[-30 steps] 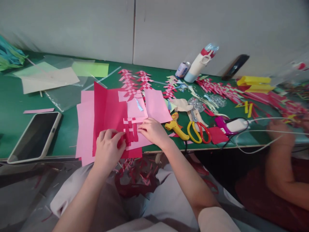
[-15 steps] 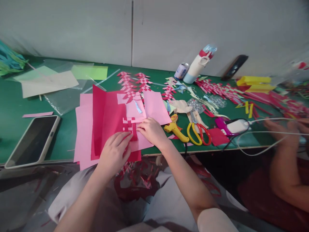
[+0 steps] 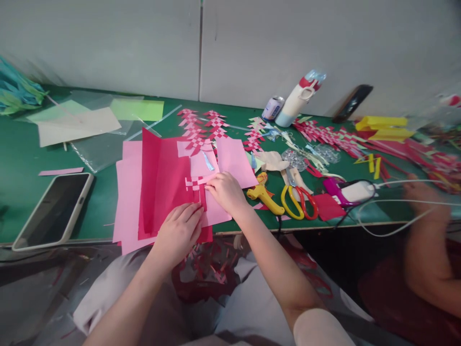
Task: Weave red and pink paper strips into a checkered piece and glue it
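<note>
My left hand (image 3: 179,231) lies flat over the lower part of a small red-and-pink woven paper piece (image 3: 192,185), fingers stretched out and holding nothing. At the right side of the weave, my right hand (image 3: 226,193) pinches a pink paper strip (image 3: 206,179) between thumb and fingers. Under both hands are a folded red paper sheet (image 3: 167,173) and pink paper sheets (image 3: 127,202). The strip's end at the fingertips is partly hidden. Finished woven zigzag strips (image 3: 194,132) lie just beyond the sheets.
Right of my hands lie a yellow glue gun (image 3: 265,196) and yellow-and-red scissors (image 3: 298,199). A phone (image 3: 54,211) lies at left. A can (image 3: 272,108) and a bottle (image 3: 297,101) stand by the wall. Another person's arm (image 3: 428,235) is at far right, near a white cable (image 3: 363,230).
My left hand has slid slightly down and right over the woven paper. My right hand stays at the strip, shifting little. The whole view has moved slightly.
</note>
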The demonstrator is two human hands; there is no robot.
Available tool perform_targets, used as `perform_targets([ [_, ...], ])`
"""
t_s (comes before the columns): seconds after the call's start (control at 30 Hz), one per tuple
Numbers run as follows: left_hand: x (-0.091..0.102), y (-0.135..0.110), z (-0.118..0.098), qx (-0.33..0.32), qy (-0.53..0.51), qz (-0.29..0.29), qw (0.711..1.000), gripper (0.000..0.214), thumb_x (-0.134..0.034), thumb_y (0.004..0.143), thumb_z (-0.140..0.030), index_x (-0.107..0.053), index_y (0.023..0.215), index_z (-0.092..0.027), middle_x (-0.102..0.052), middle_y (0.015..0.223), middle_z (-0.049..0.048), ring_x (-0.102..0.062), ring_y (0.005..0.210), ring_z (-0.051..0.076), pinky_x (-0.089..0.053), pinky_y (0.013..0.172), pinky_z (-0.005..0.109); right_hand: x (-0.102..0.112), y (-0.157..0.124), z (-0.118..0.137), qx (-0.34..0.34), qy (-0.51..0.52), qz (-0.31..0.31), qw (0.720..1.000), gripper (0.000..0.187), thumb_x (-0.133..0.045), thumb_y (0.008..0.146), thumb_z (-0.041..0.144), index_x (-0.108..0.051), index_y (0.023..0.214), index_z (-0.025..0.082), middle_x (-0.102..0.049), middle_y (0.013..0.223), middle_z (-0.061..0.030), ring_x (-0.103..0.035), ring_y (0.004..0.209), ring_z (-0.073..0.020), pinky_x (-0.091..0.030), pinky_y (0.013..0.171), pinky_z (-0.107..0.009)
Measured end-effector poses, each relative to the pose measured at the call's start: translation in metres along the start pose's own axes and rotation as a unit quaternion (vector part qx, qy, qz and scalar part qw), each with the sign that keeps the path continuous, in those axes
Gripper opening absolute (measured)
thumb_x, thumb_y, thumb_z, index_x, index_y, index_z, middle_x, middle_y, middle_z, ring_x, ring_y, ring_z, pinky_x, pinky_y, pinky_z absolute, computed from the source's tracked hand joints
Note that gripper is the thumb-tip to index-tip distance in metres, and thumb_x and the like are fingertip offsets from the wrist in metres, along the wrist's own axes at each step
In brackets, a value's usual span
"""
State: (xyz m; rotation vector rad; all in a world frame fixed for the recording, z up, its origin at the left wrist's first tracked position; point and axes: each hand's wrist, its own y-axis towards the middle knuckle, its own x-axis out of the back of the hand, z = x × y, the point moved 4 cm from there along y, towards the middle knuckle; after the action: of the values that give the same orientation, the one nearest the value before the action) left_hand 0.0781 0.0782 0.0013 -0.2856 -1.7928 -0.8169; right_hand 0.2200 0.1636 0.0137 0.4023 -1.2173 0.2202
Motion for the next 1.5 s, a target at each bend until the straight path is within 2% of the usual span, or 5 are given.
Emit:
perform_targets([
  [0.3,0.001,0.001,0.000,0.012,-0.021,0.004,1.000,0.032,-0.049,0.089,-0.018,-0.063,0.118,-0.012,-0.067,0.119,0.0128,-0.061,0.107,0.028,-0.051,0.094,0.045,0.036,0.013,0.004,-0.006,-0.007,-0.053,0.999,0.023,-0.063,0.086,0.035,-0.076,0.084,0.017,-0.061,0.090,-0.0117,-0.051,0.098,-0.0263,-0.044,0.087,-0.038],
  [0.93,0.015,-0.003,0.007,0.119,-0.137,-0.061,0.981,0.025,-0.049,0.088,-0.016,-0.060,0.111,-0.018,-0.062,0.114,0.0104,-0.056,0.108,0.024,-0.049,0.095,0.043,0.005,0.050,0.010,0.038,0.141,0.115,0.983,0.027,-0.070,0.073,0.014,-0.064,0.099,0.018,-0.069,0.092,-0.0021,-0.062,0.085,-0.0175,-0.045,0.073,-0.028],
  [1.17,0.018,-0.012,0.034,0.343,-0.300,-0.177,0.873,0.039,-0.060,0.083,-0.031,-0.051,0.119,-0.017,-0.058,0.121,0.0142,-0.059,0.110,0.025,-0.050,0.094,0.045,0.017,0.033,0.019,0.035,0.353,0.187,0.916,0.023,-0.067,0.073,0.010,-0.063,0.096,0.015,-0.069,0.097,-0.0050,-0.065,0.089,-0.0147,-0.050,0.080,-0.028],
  [1.37,0.009,-0.007,0.030,0.397,-0.571,-0.096,0.713,0.047,-0.072,0.074,-0.044,-0.061,0.109,-0.014,-0.072,0.103,0.0109,-0.067,0.098,0.024,-0.053,0.089,0.037,0.021,0.013,0.032,0.031,0.454,0.192,0.870,0.026,-0.071,0.072,0.018,-0.061,0.096,0.016,-0.069,0.096,-0.0059,-0.066,0.090,-0.0157,-0.053,0.084,-0.031],
  [1.5,0.012,-0.007,0.026,0.406,-0.625,-0.048,0.665,0.046,-0.079,0.065,-0.043,-0.069,0.100,-0.015,-0.075,0.089,0.0072,-0.070,0.084,0.023,-0.055,0.076,0.032,0.023,0.005,0.035,0.013,0.453,0.171,0.875,0.025,-0.070,0.074,0.018,-0.061,0.098,0.017,-0.068,0.098,-0.0055,-0.066,0.089,-0.0152,-0.054,0.081,-0.031],
])
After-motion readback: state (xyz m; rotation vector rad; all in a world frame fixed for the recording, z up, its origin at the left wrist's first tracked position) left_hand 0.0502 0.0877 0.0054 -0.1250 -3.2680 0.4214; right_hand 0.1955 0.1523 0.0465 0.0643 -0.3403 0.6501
